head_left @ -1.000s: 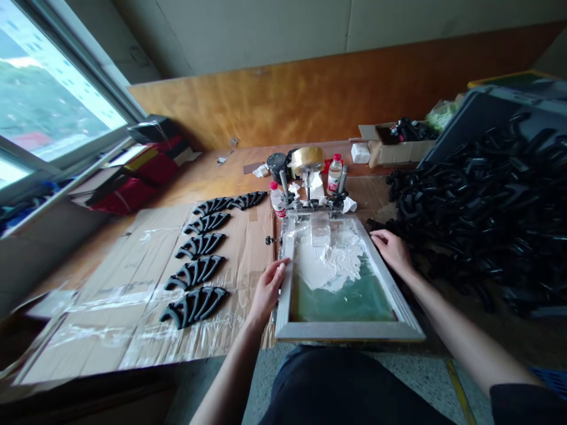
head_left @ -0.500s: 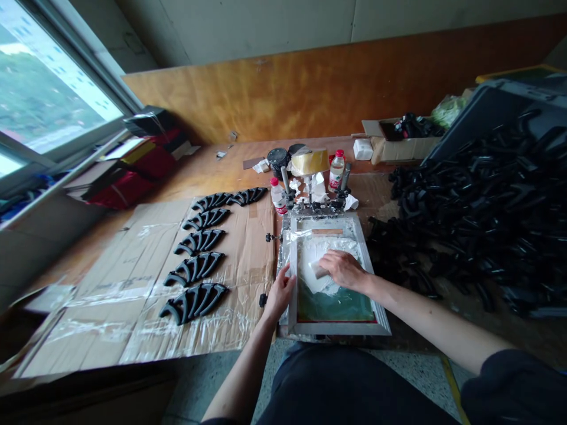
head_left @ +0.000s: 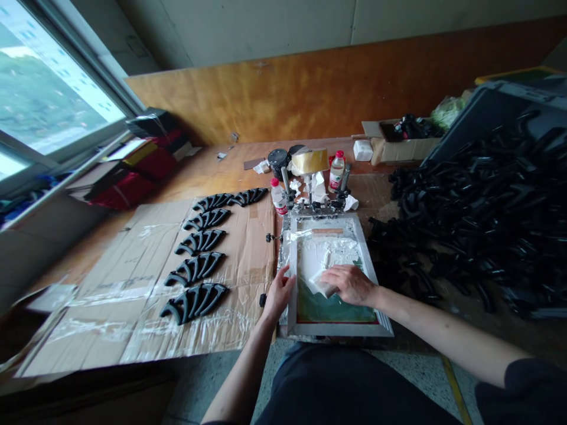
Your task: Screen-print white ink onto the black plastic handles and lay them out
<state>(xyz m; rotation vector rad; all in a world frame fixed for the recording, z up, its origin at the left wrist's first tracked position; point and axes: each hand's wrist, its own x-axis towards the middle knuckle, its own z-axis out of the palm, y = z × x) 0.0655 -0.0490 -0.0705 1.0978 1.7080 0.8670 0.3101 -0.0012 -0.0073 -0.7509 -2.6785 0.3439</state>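
Head view, looking down at the bench. Screen frame [head_left: 339, 328] lies flat just ahead of the lap, long axis running straight away from the person, far short end at the clamp hinge [head_left: 314, 206], near short end toward the body. White ink [head_left: 330, 252] covers the far half of the green mesh.

Right hand [head_left: 351, 284] palm down over mid-mesh, forearm coming in from the right, fingers closed over a small ink-smeared squeegee [head_left: 319, 287]; its long edge lies across the frame, roughly left to right.

Left hand [head_left: 280, 293] grips the frame's left rail, thumb on top, fingers curled beside it.

Left: cardboard [head_left: 133, 307] with a row of black curved parts [head_left: 195, 268]. Right: heaped pile of black parts [head_left: 478, 206], well apart from the row
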